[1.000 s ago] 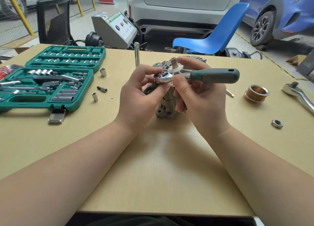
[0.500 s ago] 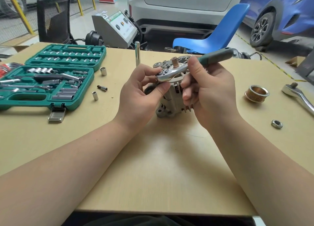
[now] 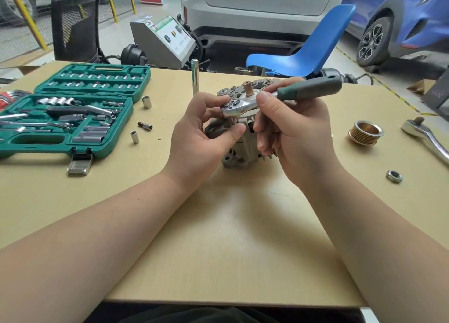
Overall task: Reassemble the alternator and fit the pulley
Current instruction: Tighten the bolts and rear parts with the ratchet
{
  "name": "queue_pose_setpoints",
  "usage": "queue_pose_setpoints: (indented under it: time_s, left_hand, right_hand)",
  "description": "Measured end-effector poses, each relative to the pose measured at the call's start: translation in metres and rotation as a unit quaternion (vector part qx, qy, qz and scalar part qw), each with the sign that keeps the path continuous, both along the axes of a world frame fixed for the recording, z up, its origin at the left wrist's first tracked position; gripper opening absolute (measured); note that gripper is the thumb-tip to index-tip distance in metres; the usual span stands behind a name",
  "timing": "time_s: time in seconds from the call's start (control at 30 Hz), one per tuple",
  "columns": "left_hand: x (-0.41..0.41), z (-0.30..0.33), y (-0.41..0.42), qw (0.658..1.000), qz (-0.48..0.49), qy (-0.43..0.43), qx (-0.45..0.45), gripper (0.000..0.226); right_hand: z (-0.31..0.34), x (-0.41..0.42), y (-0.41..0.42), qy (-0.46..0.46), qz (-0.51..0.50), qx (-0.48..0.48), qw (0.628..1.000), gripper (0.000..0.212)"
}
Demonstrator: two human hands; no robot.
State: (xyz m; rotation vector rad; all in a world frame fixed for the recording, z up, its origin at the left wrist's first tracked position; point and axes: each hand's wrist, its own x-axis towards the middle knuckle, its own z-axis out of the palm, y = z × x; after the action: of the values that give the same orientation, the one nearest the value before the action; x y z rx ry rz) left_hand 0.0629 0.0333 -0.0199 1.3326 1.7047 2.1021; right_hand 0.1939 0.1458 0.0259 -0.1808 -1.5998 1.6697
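The white car behind reads "X" something, too small to make out. Mid-table stands the cast-metal alternator [image 3: 239, 150]; the right hand [image 3: 295, 138] grips a chrome ratchet [image 3: 243, 106] by its rubbery green-grey handle, the left hand [image 3: 206, 133] pinching its head. The ribbed brass-coloured pulley [image 3: 366, 132] lies apart, right.

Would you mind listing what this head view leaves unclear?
- Bolt under the ratchet: hidden by its head.
- Alternator sides: covered by the left hand and right hand.
- Second wrench: cut off at the right edge.
- Socket sizes in the case: too small.
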Motion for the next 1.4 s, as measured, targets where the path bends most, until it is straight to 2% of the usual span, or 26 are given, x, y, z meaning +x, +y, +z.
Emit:
queue_pose_setpoints:
  time_s: [0.13,0.4,1.03,1.2,1.4]
  left_hand:
    - [-0.002,0.000,0.000,1.000,0.006,0.010,-0.016,0.045]
    - [-0.008,0.001,0.001,1.000,-0.014,0.016,-0.014,0.044]
    - [-0.010,-0.003,0.003,0.999,-0.036,0.011,0.003,0.044]
    - [-0.012,-0.003,0.004,0.999,-0.051,0.010,0.001,0.042]
    - [-0.013,-0.006,0.006,0.999,-0.036,0.000,-0.002,0.039]
  right_hand:
    - [-0.002,0.000,0.001,0.011,0.011,-0.005,1.000,0.004]
    - [-0.008,0.000,0.001,0.040,0.017,0.041,0.998,0.015]
    - [-0.014,0.004,-0.007,0.024,-0.004,0.074,0.997,0.019]
    - [-0.014,0.003,-0.011,0.030,-0.002,0.088,0.996,0.026]
    - [-0.009,0.002,-0.017,0.034,0.000,0.056,0.998,0.020]
